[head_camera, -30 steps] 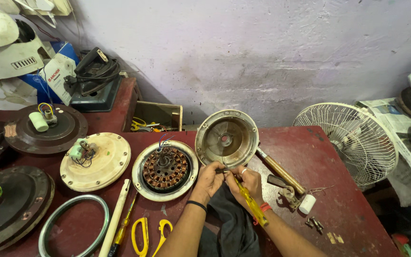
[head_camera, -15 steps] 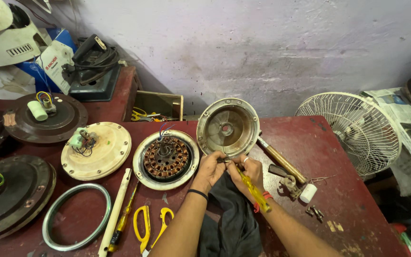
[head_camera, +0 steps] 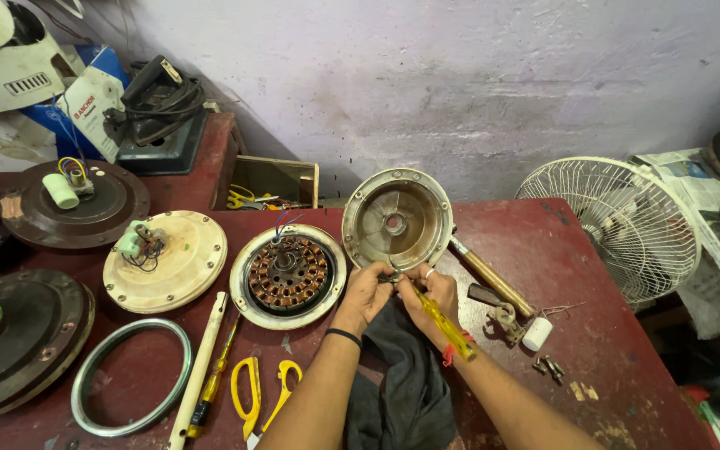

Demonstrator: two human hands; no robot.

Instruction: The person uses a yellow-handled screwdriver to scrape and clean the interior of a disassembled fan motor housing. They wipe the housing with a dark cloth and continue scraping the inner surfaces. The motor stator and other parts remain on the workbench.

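Note:
My left hand point(head_camera: 368, 292) and my right hand point(head_camera: 428, 293) meet at the lower rim of a round metal fan motor cover point(head_camera: 397, 218) that stands tilted on the red table point(head_camera: 593, 283). The left fingers pinch a small dark part at that rim. A yellow-handled screwdriver point(head_camera: 443, 323) is gripped in the right hand, its tip against the same spot. A dark cloth point(head_camera: 402, 375) lies under both wrists. Just left sits a fan motor with copper windings point(head_camera: 287, 273).
A cream motor cover point(head_camera: 165, 260), brown motor covers point(head_camera: 77, 200), a metal ring point(head_camera: 131, 387), a white tube point(head_camera: 200, 367), a second screwdriver point(head_camera: 214, 379) and yellow scissors point(head_camera: 264, 392) lie left. A hammer point(head_camera: 489, 275), white cap point(head_camera: 537, 333) and screws point(head_camera: 548, 365) lie right, by a white fan guard point(head_camera: 614, 225).
The view has shifted slightly downward and closer. Both hands stay at the cover's lower rim with only small finger movements.

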